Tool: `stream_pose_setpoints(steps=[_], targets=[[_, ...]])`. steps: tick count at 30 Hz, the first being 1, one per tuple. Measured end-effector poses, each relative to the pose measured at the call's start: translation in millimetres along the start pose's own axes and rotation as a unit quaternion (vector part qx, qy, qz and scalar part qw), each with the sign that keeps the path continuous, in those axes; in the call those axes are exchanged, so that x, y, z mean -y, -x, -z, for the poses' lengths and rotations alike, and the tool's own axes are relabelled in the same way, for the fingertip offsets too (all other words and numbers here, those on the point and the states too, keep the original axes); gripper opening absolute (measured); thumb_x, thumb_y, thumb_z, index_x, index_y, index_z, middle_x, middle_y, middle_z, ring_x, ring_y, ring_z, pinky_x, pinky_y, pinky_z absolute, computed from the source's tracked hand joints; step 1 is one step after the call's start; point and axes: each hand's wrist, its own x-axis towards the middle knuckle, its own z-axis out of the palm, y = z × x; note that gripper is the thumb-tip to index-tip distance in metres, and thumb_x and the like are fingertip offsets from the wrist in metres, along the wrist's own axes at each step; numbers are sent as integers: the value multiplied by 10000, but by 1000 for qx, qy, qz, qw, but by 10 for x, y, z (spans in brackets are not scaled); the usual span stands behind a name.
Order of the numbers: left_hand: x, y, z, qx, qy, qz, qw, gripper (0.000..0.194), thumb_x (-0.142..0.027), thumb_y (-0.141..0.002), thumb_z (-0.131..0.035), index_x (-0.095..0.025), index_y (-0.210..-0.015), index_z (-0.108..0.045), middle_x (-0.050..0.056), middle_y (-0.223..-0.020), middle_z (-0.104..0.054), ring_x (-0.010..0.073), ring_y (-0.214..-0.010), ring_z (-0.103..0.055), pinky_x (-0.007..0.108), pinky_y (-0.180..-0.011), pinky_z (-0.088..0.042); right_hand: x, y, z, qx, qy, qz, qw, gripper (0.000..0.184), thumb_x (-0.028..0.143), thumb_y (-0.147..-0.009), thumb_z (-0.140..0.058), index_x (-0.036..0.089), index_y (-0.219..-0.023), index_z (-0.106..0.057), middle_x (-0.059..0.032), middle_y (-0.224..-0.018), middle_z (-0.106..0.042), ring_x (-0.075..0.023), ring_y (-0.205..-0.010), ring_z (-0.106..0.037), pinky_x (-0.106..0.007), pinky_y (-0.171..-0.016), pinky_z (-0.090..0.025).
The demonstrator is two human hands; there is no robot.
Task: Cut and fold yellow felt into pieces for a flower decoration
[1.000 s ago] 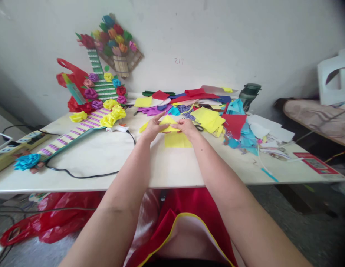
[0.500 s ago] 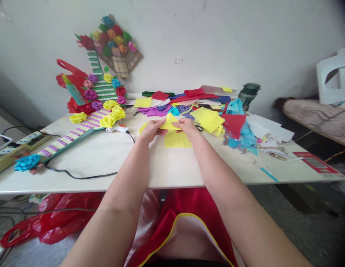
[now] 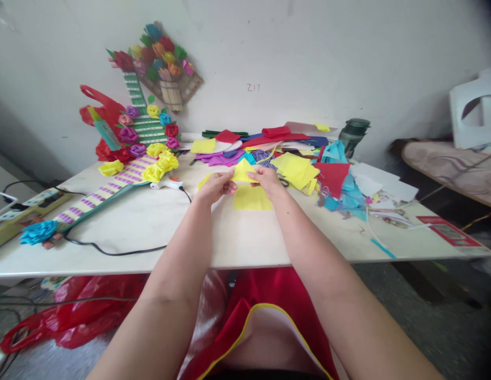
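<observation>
A folded piece of yellow paper (image 3: 242, 170) is held up between my two hands, its upper edge rising to a peak. My left hand (image 3: 217, 187) pinches its left corner, with the fingers curled underneath. The right side is gripped between the thumb and fingers of my right hand (image 3: 266, 178). Just below, a flat yellow paper square (image 3: 253, 200) lies on the white table (image 3: 245, 237). More yellow paper (image 3: 205, 181) shows behind my left hand, partly hidden by it. Dark scissor handles (image 3: 284, 182) poke out right of my right hand.
Stacked coloured sheets (image 3: 285, 138) line the wall, with yellow sheets (image 3: 296, 171) and blue scraps (image 3: 350, 192) at right. A dark bottle (image 3: 354, 137) stands behind them. Leftward are a white glue gun (image 3: 167, 184), its black cord (image 3: 111, 250), and a flower-decorated panel (image 3: 106, 190).
The yellow paper's fold now stands up in a clearer peak. My left hand has drawn slightly down and left, its fingers curling in; my right hand stays nearly in place.
</observation>
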Motion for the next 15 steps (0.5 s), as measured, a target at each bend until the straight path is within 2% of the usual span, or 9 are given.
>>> stream_pose_setpoints(steps=[6,12,15], targets=[[34,-24,8,-2,-28,-23,999,430,-485,-564,-833,-104,-606,-637,84,-574,-663,96,-445,-566,204,-448,-434,-2,10,4,3,-4,14,1000,273,322,-602,-763,168,-582,-538,50,-571,-533,-73,-569,-502,-200,-549,-485],[40,-26,0,-34,-63,-39,997,412,-484,-580,-819,-133,-536,-606,57,-496,-617,93,-393,-520,217,-415,-403,-2,11,-5,11,-7,8,1000,242,319,-593,-759,165,-597,-571,40,-575,-559,-80,-569,-528,-191,-520,-471],[22,-7,-12,-46,-55,-36,997,406,-470,-574,-823,-126,-565,-609,63,-520,-631,100,-407,-540,216,-423,-413,1,18,-14,12,-5,7,1000,232,321,-591,-759,163,-610,-590,36,-587,-580,-79,-567,-535,-190,-520,-472]])
